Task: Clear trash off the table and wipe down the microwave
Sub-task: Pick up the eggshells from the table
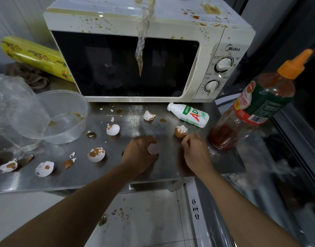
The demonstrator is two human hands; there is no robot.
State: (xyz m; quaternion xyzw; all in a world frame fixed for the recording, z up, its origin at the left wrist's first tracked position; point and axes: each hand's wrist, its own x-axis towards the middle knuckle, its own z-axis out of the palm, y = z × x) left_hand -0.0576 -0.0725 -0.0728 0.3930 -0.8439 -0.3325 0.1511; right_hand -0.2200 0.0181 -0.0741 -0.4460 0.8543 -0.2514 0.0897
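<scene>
A white microwave [171, 27] spattered with brown sauce stands at the back of the steel table [164, 163]. Several broken eggshells lie scattered over the table, such as one [96, 154] at the middle front and one [113, 129] further back. My left hand [139, 154] grips a pale eggshell [153, 149] near the table's front. My right hand [196, 152] has curled fingers just below a brown eggshell [180, 131]; whether it holds anything is hidden. An empty white drink bottle [190, 115] lies on its side in front of the microwave.
A sauce bottle with an orange cap [256, 104] stands at the table's right edge. A clear plastic tub [64, 104] and crumpled clear plastic [7, 97] sit at the left. A yellow roll [33, 57] and a brown rag [32, 75] lie behind them.
</scene>
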